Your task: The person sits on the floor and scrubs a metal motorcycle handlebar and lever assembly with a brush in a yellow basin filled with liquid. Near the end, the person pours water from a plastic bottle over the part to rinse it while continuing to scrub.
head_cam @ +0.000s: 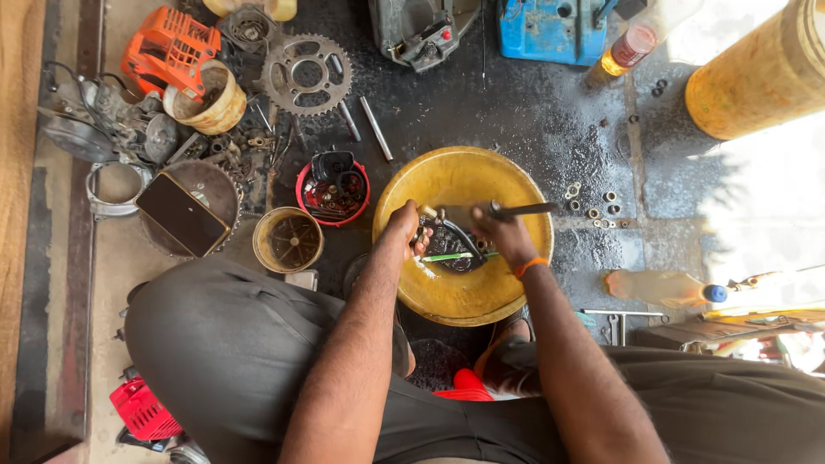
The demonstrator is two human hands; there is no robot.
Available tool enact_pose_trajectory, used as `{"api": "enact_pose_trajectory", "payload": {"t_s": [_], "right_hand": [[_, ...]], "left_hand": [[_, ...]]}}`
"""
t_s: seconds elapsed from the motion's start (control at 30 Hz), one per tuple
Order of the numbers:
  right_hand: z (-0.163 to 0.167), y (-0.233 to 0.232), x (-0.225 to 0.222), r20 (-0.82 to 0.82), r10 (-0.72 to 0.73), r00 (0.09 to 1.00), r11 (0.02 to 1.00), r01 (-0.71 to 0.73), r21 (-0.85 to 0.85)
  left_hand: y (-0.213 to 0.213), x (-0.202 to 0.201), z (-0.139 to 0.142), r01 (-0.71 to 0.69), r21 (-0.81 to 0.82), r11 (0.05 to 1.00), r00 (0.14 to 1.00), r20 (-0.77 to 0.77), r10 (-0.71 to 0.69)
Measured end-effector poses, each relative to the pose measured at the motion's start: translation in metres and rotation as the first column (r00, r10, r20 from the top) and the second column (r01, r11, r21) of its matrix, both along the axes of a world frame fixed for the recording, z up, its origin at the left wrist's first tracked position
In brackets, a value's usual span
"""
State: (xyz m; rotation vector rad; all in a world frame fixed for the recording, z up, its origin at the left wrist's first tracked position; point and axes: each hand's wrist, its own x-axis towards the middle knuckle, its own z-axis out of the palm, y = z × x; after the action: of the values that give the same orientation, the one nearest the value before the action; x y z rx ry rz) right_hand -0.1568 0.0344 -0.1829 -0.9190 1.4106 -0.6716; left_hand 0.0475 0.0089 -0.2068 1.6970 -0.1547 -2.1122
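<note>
Both hands worked over a wide yellow basin (464, 296) that sat on the dark, oily floor between the person's knees. The right hand (503, 236) was closed around a dark metal rod (524, 209); the rod's long axis ran nearly level across the view, its free end pointing to the person's right, past the basin's far-right rim, and its near end hidden in the fist. The left hand (402, 230) had its fingers curled around a small dark engine part (451, 245) lying in the middle of the basin, at its left edge. Exactly what the part was could not be told. A thin green stick (449, 257) lay in the basin just below the part, also running left to right. An orange band (530, 266) circled the right wrist.

Beyond the basin, a red tub of small parts (333, 191) stood just to its left, with a large toothed sprocket (307, 74) farther up. Several loose nuts and washers (593, 206) lay scattered on the floor near the rod's free end.
</note>
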Motion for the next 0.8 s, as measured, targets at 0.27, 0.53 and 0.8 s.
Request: {"api": "enact_pose_trajectory", "payload": {"t_s": [0.27,0.53,0.8], "right_hand": [[-0.022,0.019,0.001,0.03,0.06,0.998,0.99,-0.056,-0.131],[-0.029,0.015,0.029,0.418,-0.315,0.852,0.946,0.249,0.207],[-0.042,0.023,-0.009,-0.18,-0.45,0.875,0.893,0.436,-0.114]], "left_hand": [[0.002,-0.005,-0.005,-0.168,0.014,0.986,0.984,0.061,0.167],[0.002,0.007,-0.018,-0.419,0.093,0.903,0.908,0.043,0.417],[0.002,-0.004,-0.006,0.203,-0.384,0.901,0.95,0.301,-0.085]]}}
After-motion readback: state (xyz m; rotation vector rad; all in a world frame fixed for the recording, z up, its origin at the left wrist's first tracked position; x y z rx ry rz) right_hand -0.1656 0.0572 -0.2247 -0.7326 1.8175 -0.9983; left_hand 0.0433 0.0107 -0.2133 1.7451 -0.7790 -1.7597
